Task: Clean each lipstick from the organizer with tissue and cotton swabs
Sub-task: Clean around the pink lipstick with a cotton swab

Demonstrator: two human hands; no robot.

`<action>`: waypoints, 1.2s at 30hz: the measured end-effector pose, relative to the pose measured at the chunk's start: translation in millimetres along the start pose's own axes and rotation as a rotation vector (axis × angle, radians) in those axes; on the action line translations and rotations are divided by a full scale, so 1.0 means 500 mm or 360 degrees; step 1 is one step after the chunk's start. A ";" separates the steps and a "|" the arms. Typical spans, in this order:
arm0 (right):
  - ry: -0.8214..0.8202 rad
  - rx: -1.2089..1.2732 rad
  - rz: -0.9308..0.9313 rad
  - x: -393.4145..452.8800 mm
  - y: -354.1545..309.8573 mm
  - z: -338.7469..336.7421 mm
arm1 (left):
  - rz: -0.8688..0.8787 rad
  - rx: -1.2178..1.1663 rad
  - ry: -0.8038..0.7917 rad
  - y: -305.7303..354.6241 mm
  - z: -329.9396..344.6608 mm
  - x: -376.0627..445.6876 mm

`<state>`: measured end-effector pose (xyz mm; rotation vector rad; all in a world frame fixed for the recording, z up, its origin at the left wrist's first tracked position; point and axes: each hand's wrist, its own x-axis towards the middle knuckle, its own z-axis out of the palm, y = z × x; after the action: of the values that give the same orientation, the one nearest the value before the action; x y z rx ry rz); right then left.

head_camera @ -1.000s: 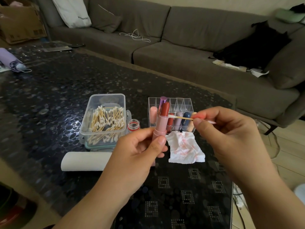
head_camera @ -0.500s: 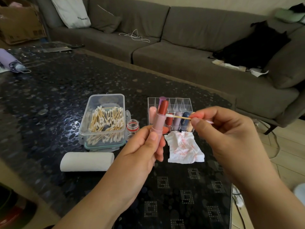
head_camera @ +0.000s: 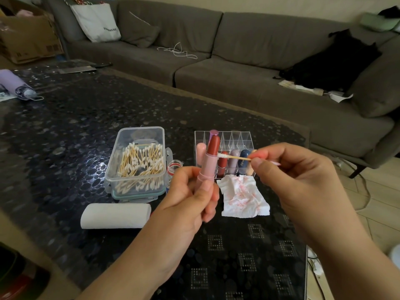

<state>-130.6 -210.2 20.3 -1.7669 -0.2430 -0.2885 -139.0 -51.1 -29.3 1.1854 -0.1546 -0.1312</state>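
Item: lipstick, pink tube, dark red bullet wound out, held upright above the table in front of the clear organizer. My left hand wraps the lower barrel, thumb and fingers curled round it; that is the place to hold it, I judge, since the case looks light, hard and smooth (likely slippery if smeared). The bullet looks soft and waxy and would probably dent or snap under side pressure, so touch it lightly only.

Item: cotton swab, thin wooden stick, pinched near its far end by my right hand; white tip touching the bullet's side just above the collar. Probably bends if pushed.

Item: tissue, crumpled, red-streaked, lying on the table below the organizer.
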 end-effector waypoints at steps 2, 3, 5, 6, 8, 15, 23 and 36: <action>0.0005 0.0008 0.0012 0.001 0.000 0.000 | -0.0002 -0.0025 -0.0012 0.001 0.001 -0.001; 0.0009 0.0017 0.0013 0.001 0.000 -0.001 | -0.0004 -0.0040 -0.0018 0.002 0.001 -0.002; 0.0012 0.0029 0.0015 0.001 0.001 -0.002 | -0.0012 -0.0063 -0.0021 0.004 0.002 -0.003; 0.0012 0.0030 0.0018 0.001 0.002 -0.002 | -0.0018 -0.0078 -0.0022 0.005 0.003 -0.004; 0.0014 0.0024 0.0020 0.002 0.003 -0.001 | -0.0032 -0.0118 -0.0014 0.008 0.003 -0.005; 0.0006 0.0048 0.0027 0.004 0.006 0.000 | -0.0050 -0.0265 -0.0008 0.010 0.002 -0.006; 0.0011 0.0069 0.0040 0.005 0.010 0.001 | -0.0102 -0.0397 0.0004 0.012 0.001 -0.005; 0.0009 0.0126 0.0025 0.005 0.006 0.002 | -0.0180 -0.0482 -0.0016 0.019 0.006 -0.007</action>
<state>-127.1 -210.0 18.2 -1.6890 -0.2333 -0.2693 -142.9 -49.6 -19.4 0.8916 -0.0731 -0.2508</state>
